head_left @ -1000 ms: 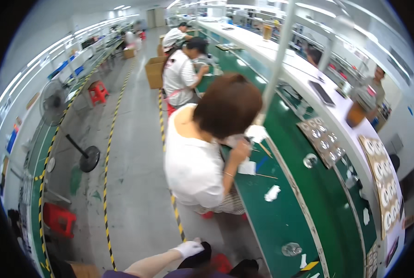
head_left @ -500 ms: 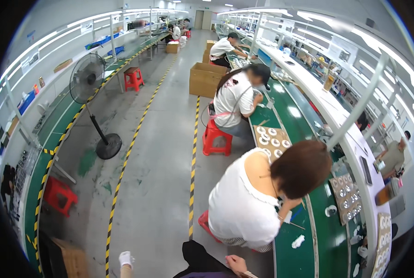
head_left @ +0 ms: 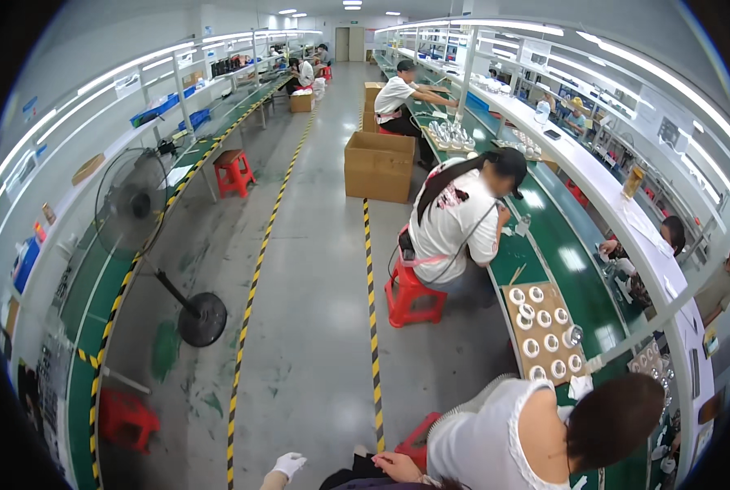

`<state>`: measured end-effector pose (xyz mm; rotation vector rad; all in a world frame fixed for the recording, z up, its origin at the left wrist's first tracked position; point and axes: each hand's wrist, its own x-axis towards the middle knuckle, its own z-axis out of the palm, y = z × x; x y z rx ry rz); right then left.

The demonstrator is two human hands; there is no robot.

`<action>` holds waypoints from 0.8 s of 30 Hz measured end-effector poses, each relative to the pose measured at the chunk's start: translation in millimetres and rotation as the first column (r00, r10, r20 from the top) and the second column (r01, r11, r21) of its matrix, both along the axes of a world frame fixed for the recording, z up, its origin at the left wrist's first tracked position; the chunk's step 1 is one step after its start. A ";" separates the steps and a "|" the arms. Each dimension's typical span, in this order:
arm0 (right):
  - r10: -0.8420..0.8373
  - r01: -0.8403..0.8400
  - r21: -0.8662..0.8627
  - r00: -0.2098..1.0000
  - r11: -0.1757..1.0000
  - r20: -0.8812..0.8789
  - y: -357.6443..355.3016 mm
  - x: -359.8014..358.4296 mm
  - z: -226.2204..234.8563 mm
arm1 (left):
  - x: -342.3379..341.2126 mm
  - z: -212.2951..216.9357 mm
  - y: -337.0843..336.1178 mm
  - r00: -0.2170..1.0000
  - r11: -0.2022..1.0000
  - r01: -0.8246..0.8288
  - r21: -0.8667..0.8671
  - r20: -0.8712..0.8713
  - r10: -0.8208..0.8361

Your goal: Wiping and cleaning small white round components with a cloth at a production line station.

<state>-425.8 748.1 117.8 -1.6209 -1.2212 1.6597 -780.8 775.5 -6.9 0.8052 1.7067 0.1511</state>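
My left hand [head_left: 288,465] wears a white glove and hangs over the grey floor at the lower edge. Its fingers are loosely stretched, with nothing seen in them. My right hand [head_left: 399,467] is bare and is held in front of my dark clothing, close to a red stool [head_left: 416,443]. Its fingers point left, slightly bent, and no object shows in them. Nearest on my right is a seated person in a white top [head_left: 496,433], leaning over the green workbench. Beyond them, a cardboard tray [head_left: 514,347] carries several round white parts.
A grey aisle [head_left: 316,286] runs ahead between yellow-black floor tapes. A standing fan [head_left: 203,320] and red stools [head_left: 233,173] are on the left. Cardboard boxes [head_left: 379,167] stand ahead, near the right bench. Another seated worker [head_left: 451,220] is farther along on a red stool.
The view has moved forward along the aisle; the near worker now sits lower and farther right, and the fan appears closer. My left hand has swung rightward, my right hand slightly left.
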 end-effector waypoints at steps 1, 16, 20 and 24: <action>0.011 -0.012 0.033 0.999 0.999 0.048 32.4 -7.7 10.5 | -36.3 -32.0 2.5 0.993 0.992 -0.114 0.046 0.020 0.113; -0.238 0.202 0.172 0.946 0.964 0.219 540.8 -78.7 54.9 | -271.4 -45.3 583.4 0.307 0.713 0.681 -0.169 -0.818 -0.486; -0.325 0.192 0.370 0.882 0.909 0.340 642.5 -62.4 47.9 | -200.0 3.2 874.0 0.236 0.452 0.891 0.051 -0.901 -0.363; -0.478 0.443 0.182 0.789 0.878 0.386 761.1 -27.2 58.4 | -61.5 37.5 1076.9 0.878 0.787 -0.404 0.466 0.438 0.191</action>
